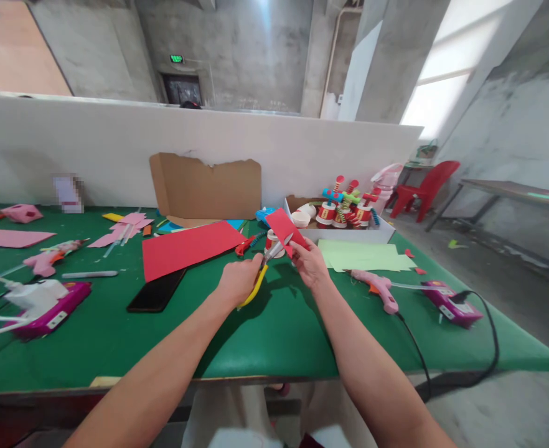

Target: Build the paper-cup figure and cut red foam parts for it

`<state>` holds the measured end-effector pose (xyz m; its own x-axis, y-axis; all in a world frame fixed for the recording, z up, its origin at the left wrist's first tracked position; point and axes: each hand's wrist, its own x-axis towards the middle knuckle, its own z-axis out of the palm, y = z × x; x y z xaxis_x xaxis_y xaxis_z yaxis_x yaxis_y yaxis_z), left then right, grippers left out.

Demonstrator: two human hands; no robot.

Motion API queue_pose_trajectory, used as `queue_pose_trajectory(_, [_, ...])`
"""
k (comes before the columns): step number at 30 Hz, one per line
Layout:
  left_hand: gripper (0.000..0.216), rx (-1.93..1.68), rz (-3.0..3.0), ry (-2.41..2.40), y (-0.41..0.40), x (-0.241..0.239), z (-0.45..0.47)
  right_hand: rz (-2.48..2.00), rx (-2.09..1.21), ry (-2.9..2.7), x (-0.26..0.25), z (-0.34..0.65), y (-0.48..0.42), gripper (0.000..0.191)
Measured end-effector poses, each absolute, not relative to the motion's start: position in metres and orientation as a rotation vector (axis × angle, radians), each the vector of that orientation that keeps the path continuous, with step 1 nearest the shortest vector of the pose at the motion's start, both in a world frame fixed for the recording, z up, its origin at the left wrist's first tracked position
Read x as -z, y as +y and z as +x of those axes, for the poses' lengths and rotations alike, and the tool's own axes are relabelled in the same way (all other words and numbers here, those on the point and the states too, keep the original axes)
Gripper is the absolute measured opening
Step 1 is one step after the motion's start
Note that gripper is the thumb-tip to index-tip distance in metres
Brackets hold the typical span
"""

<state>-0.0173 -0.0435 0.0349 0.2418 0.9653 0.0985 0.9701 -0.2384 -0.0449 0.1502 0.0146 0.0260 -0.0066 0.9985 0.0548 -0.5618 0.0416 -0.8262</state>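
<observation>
My left hand [238, 281] is closed around the yellow handles of a pair of scissors [257, 290]. The metal blades point up and right, against a small piece of red paper [281, 225]. My right hand [310, 264] pinches that paper by its lower right end, above the table. Whether the blades are apart or together is hard to make out. Just behind the scissors stands a paper cup [271, 241], partly covered by the paper. A large red sheet [185, 250] lies to the left, its corner over a black phone [155, 298].
A white box [353, 234] holds several decorated cups [325, 213]. Pale green sheets [363, 255] lie before it. Pink glue guns [381, 289] and purple power strips [447, 305] sit at both sides, with cords trailing. A cardboard piece [206, 186] leans on the white partition [106, 143].
</observation>
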Motion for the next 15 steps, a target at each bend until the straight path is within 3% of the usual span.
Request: queue_pose_trajectory(15, [0.033, 0.089, -2.389, -1.899, -0.0429, -0.0349, -0.0148, -0.683, -1.481, -0.697, -0.0235, 0.1469, 0.0146, 0.029])
